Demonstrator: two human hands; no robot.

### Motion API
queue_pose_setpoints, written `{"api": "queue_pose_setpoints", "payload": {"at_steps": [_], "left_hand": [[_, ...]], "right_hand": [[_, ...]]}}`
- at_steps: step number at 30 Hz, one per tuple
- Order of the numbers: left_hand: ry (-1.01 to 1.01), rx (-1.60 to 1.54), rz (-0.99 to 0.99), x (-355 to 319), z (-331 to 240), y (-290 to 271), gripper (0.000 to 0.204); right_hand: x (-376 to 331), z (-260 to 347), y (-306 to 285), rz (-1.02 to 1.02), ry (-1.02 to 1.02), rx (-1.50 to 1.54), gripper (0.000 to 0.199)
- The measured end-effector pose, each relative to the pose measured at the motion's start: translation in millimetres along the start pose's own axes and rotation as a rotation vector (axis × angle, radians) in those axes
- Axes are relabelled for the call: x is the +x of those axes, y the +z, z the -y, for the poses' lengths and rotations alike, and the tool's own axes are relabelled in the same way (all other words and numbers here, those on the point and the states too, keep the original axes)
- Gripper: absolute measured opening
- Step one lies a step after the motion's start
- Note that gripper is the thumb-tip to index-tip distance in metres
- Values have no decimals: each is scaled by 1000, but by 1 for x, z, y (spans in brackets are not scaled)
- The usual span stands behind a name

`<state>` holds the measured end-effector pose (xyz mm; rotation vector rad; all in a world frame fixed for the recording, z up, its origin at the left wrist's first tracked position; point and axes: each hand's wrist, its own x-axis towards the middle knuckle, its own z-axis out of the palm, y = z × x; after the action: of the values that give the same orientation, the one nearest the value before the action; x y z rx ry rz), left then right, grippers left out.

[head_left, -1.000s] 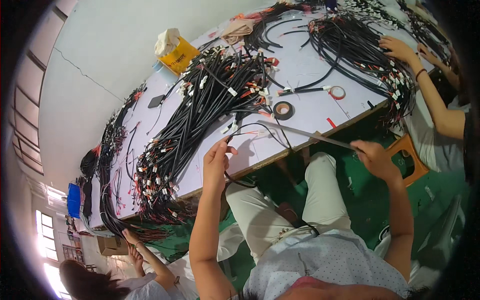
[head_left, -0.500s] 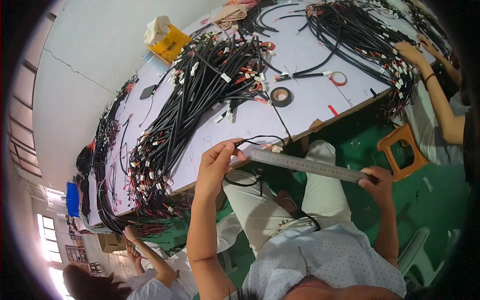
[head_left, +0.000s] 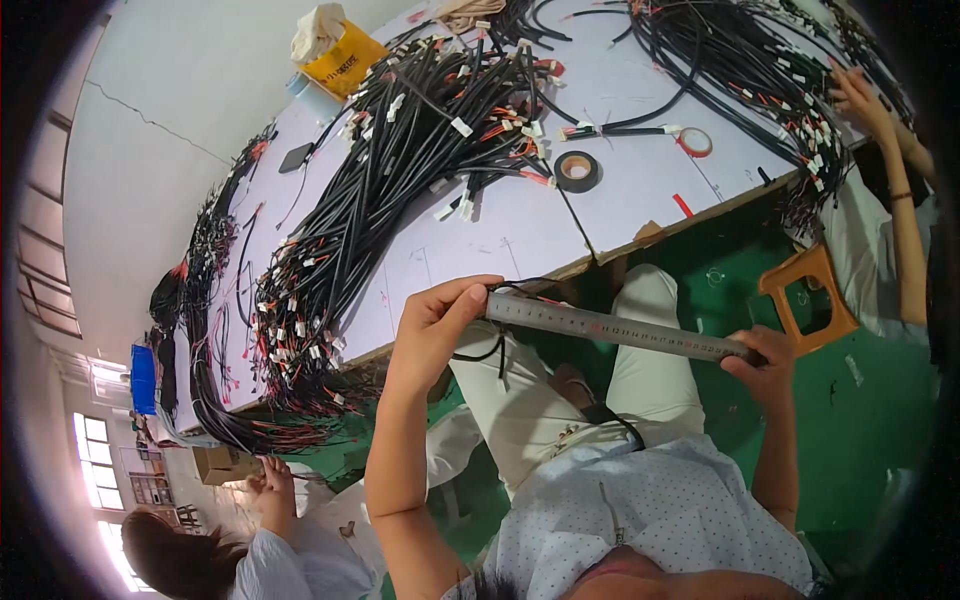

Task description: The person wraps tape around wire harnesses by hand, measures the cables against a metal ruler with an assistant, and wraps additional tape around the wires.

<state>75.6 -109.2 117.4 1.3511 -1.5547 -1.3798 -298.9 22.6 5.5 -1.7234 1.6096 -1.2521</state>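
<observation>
Between my two hands a steel ruler (head_left: 620, 331) is stretched above my lap, its scale facing up. My left hand (head_left: 447, 318) is closed, thumb and fingers pinching a thin black cable (head_left: 478, 352) right at the ruler's left end. Part of that cable runs behind the ruler and loops down over my knee; its far end is hidden. My right hand (head_left: 762, 362) is wrapped round the ruler's other end. Ahead of my hands, a big bundle of black cables (head_left: 400, 160) with white connectors lies on the white table (head_left: 440, 262).
A roll of black tape (head_left: 577, 172) and a red-and-white tape roll (head_left: 694, 142) lie on the table. A yellow bag (head_left: 343, 62) stands at the back. Co-workers sit at left and right, the right one by an orange stool (head_left: 808, 298).
The ruler's left end has come up against my left hand's pinch, and its scale now faces me more squarely. The co-workers' hands have shifted at both sides.
</observation>
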Motion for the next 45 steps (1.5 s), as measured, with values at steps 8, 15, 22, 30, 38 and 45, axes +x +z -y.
{"api": "queue_pose_setpoints", "payload": {"at_steps": [8,15,22,30,38,45], "left_hand": [[-40,-11,15,2,-1,-1,24],[-29,28,38,1,2,-4,24],[-10,25,-1,2,1,-2,20],[-75,184,128,0,-1,0,15],[-64,366,243,-10,-5,19,13],[-167,318,213,-13,-7,9,14]], "right_hand": [[0,5,4,-34,18,43,36],[-4,-1,1,2,19,24,35],[-7,-4,14,28,39,20,27],[-24,-15,42,637,260,327,42],[29,22,126,589,17,740,48],[31,17,151,650,158,950,23]]}}
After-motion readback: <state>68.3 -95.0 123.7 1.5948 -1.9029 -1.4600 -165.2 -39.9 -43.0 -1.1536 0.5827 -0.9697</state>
